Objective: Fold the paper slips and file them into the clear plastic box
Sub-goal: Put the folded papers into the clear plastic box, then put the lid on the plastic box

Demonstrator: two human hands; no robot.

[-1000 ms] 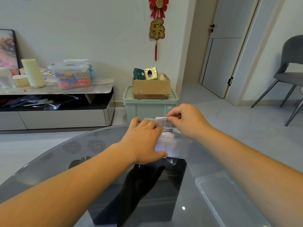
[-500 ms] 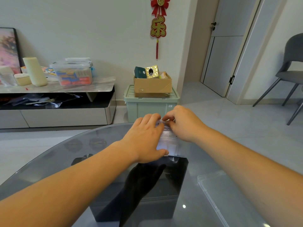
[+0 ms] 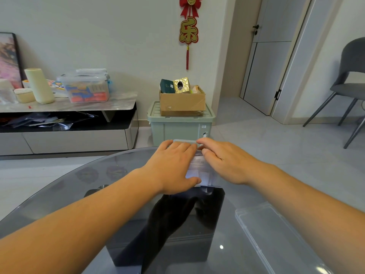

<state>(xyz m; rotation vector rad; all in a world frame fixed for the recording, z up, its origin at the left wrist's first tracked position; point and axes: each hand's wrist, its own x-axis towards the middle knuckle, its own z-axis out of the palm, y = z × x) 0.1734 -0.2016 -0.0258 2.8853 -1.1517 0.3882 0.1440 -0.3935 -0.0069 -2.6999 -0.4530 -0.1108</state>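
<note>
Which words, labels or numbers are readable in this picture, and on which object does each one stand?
"乐", gold character on the red wall hanging.
"福", on the hanging's red bow, cut off by the frame edge.
Sticker on the green storage bin: too small to read.
Print on the dark green package in the cardboard box: too small to read.
Print on the paper slips in the clear plastic box: blurred.

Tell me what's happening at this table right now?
A person has both hands over a small clear plastic box on the glass table. The left hand lies flat over it, and the right hand presses down beside it. Paper slips show inside. The box's lid lies apart, near the right forearm.
</note>
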